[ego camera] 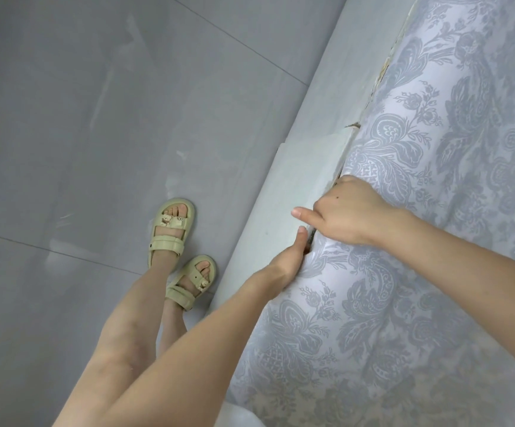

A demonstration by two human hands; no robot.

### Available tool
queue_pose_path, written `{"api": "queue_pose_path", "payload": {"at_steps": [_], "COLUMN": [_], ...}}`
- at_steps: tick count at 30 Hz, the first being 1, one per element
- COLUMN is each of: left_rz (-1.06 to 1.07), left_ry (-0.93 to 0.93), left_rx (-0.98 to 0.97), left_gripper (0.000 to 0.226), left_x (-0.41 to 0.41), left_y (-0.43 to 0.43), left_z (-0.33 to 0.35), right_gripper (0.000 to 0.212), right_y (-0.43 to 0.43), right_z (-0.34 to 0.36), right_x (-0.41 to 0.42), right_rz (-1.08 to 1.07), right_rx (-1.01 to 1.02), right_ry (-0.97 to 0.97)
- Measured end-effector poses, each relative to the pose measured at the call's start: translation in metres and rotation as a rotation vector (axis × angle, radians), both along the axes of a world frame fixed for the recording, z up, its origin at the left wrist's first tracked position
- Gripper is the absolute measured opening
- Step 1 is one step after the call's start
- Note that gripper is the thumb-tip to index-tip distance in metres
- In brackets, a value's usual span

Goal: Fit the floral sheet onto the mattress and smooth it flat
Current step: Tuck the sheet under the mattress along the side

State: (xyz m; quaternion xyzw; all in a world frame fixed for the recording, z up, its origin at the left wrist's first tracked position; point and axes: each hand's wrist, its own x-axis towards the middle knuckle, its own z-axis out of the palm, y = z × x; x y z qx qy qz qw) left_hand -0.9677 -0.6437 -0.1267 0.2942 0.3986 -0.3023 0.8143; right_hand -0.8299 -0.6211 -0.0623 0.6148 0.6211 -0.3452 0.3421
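Floral sheet point(434, 167) hem runs up-right along bed frame point(299, 143); L hand point(290, 260), nearer, pinches it, R hand point(354, 211) just beyond curls onto it, forefinger out.

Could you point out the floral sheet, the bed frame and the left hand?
floral sheet point(441, 186): head view, patterned top.
bed frame point(302, 180): head view, pale ledge.
left hand point(289, 257): head view, thumb side.
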Motion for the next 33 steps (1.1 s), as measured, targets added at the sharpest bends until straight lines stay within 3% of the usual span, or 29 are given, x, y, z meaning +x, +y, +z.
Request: {"api": "queue_pose_path", "payload": {"at_steps": [5, 9, 15, 18, 21, 24, 30, 33], "left_rz": [0.067, 0.175, 0.07, 0.098, 0.279, 0.155, 0.098, 0.115], "left_ry": [0.033, 0.078, 0.073, 0.065, 0.177, 0.145, 0.166, 0.087], "left_rx": [-0.133, -0.252, -0.192, -0.112, 0.053, 0.125, -0.166, -0.135], "left_gripper": [0.072, 0.069, 0.064, 0.063, 0.06, 0.056, 0.067, 0.065], "left_x": [0.013, 0.003, 0.006, -0.016, -0.058, -0.073, -0.05, -0.048], "left_y": [-0.007, -0.02, -0.021, -0.015, -0.031, -0.05, -0.052, -0.048], "left_z": [-0.002, -0.011, -0.014, -0.012, -0.011, -0.002, 0.009, 0.011], "right_gripper": [0.079, 0.081, 0.085, 0.083, 0.083, 0.083, 0.078, 0.083], "right_y": [0.001, -0.009, -0.013, -0.013, -0.017, -0.017, -0.018, -0.041], "right_z": [-0.018, -0.006, -0.033, -0.043, -0.043, -0.04, -0.008, 0.01], "right_x": [-0.01, -0.013, -0.026, -0.025, -0.023, -0.023, -0.025, -0.04], "right_rz": [0.058, 0.105, 0.13, 0.142, 0.155, 0.131, -0.044, -0.06], "right_rx": [-0.214, -0.214, -0.264, -0.211, -0.174, -0.144, 0.103, 0.143], "right_ry": [-0.092, -0.082, -0.127, -0.112, -0.103, -0.096, 0.022, 0.103]}}
